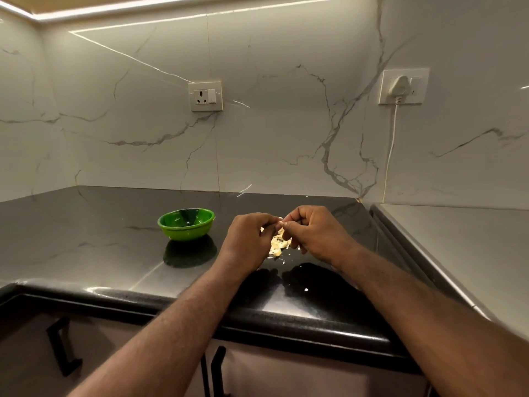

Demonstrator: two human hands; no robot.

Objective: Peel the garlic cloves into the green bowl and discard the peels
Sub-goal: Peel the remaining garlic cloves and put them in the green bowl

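Pale garlic clove is pinched between the curled left hand and curled right hand.

1. The bowl sits on the countertop, left of our hands and apart from them.
2. Our left hand and right hand meet above the countertop, both pinching a garlic clove between their fingertips.
3. The garlic pile lies on the countertop below and between the hands, with scraps nearer to us.
4. On the wall behind, a socket is above the bowl. A plugged socket is further right, its cord hanging down.
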